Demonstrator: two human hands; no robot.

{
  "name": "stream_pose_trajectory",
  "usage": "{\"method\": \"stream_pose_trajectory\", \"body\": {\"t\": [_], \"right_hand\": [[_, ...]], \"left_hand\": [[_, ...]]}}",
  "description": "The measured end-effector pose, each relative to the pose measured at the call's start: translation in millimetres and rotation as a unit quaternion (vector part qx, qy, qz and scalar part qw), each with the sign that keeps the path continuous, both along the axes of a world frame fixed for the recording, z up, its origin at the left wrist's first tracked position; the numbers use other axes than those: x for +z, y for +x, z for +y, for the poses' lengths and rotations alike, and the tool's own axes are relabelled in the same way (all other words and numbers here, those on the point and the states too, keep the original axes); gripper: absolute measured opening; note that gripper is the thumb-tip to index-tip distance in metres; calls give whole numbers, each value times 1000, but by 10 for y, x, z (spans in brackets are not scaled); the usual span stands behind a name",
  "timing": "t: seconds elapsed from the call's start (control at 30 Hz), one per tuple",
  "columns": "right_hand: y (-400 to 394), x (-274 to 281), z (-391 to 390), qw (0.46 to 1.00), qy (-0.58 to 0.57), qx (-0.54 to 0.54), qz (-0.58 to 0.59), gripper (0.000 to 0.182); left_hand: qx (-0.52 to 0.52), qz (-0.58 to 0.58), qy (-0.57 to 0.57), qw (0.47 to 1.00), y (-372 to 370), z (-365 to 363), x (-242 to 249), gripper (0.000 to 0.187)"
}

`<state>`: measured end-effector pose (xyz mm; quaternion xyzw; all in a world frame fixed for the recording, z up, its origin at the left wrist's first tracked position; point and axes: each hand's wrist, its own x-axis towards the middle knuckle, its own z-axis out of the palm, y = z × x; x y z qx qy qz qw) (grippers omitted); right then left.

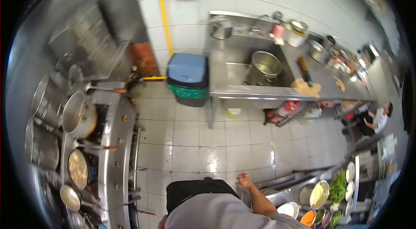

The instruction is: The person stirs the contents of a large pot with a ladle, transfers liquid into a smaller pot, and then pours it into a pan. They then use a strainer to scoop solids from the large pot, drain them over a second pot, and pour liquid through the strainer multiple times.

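Note:
My right hand [245, 180] is held out in front of my body, beside the edge of a steel counter [277, 195] with food on it. Its fingers look curled in; anything inside them is too small to make out. Of my left hand [163, 222] only a sliver shows at the bottom, next to my grey shirt, with the fingers hidden. On that counter, nearest my right arm, are white plates [288, 210], a pot of pale yellow food [320, 194], a container of orange food [308, 218] and leafy greens [338, 188].
To the left runs a stove [115, 142] with a large pot [79, 115], a pan of food [78, 169] and handles sticking out. Ahead stand a blue-lidded bin [187, 68] and a steel sink [236, 69] holding a pot [266, 63]. A person [378, 120] is at far right.

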<state>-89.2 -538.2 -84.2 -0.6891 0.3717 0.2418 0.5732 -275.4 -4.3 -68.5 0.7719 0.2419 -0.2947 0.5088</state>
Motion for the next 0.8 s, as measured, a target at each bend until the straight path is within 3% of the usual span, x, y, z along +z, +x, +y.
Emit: {"method": "stream_pose_trajectory", "body": {"t": [0.03, 0.07, 0.13, 0.17, 0.2, 0.23, 0.27, 0.3, 0.33, 0.37, 0.4, 0.43, 0.47, 0.5, 0.53, 0.57, 0.6, 0.63, 0.7, 0.8], "right_hand": [[-60, -204, -86, 1000, 0, 0, 20, 30], [-219, -615, -260, 986, -52, 160, -8, 26], [-526, -1378, -590, 871, -206, 433, -111, 18], [-678, -1761, -637, 857, -253, 428, -137, 16], [-824, -2124, -680, 840, -302, 421, -160, 14], [-951, -2427, -709, 822, -351, 411, -180, 13], [-873, -2391, -691, 822, -350, 411, -181, 13], [-802, -2198, -638, 859, -306, 388, -137, 13], [-728, -1938, -605, 888, -261, 367, -92, 13], [-591, -1585, -612, 881, -223, 403, -110, 11], [-450, -1275, -605, 865, -182, 449, -129, 10], [-345, -1166, -595, 812, -218, 530, -109, 11], [-172, -1067, -578, 744, -255, 610, -95, 13], [-83, -1191, -624, 806, -181, 550, -123, 22], [-11, -1318, -700, 858, -102, 484, -140, 37], [97, -1373, -733, 952, 126, 272, -67, 35], [213, -1321, -746, 945, 325, 24, 35, 33], [466, -1125, -595, 974, 69, 214, 38, 22], [935, -341, -295, 991, 24, 112, 62, 20], [1695, 205, -172, 972, 43, 229, -3, 20]], "left_hand": [[-16, -5, -18, 1000, 17, -81, -100, 33], [-31, -11, -29, 999, 103, -133, -116, 32], [-59, -42, -55, 996, 338, -109, -227, 31], [-71, -73, -77, 992, 478, -24, -324, 31], [-85, -128, -131, 979, 798, -148, 13, 31], [-46, -23, 67, 996, 1080, -258, 435, 17], [90, 54, -198, 975, 1210, 106, 69, 13], [243, 169, -395, 870, 1325, 456, -296, 11], [226, 100, -253, 936, 1450, 408, -123, 11], [213, 27, -103, 971, 1671, 349, 54, 12], [186, 8, -43, 982, 1846, 332, 155, 13], [171, -7, 20, 985, 1942, 409, 172, 15], [84, -21, 90, 992, 2077, 492, 142, 19], [73, -28, 157, 985, 2189, 459, 222, 22], [-158, -162, 247, 942, 2186, 688, -197, 18], [-125, -144, 243, 951, 2372, 465, 185, 16], [-47, -111, 229, 966, 2464, 366, 97, 15], [25, -81, 211, 974, 2579, 313, -15, 15], [-62, -137, 210, 966, 2773, 80, 249, 14], [-54, -148, 166, 973, 3009, -247, 228, 14]]}}
